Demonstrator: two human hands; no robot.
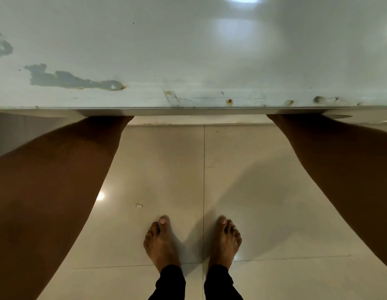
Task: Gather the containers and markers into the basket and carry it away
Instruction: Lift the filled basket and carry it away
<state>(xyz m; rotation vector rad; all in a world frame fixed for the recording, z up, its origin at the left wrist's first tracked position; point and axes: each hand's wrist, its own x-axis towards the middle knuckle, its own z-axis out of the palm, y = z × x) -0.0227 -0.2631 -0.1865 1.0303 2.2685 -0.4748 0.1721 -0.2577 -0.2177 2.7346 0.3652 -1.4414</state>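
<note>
Both forearms (65, 169) reach under the white bench (188, 61); each hand is hidden beneath its edge, grip cannot be told. No basket or markers in view. Bare feet (160, 241) on tiled floor (264, 191).

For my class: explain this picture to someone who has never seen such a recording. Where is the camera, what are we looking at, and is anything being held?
There is one picture, from a camera worn on a person's head, looking down. Both forearms, the left forearm and the right forearm, reach forward under the edge of a white tabletop with chipped, stained paint, so both hands are hidden. Whether they hold anything cannot be told. No basket, containers or markers show. Below are bare feet on a glossy tiled floor.
</note>
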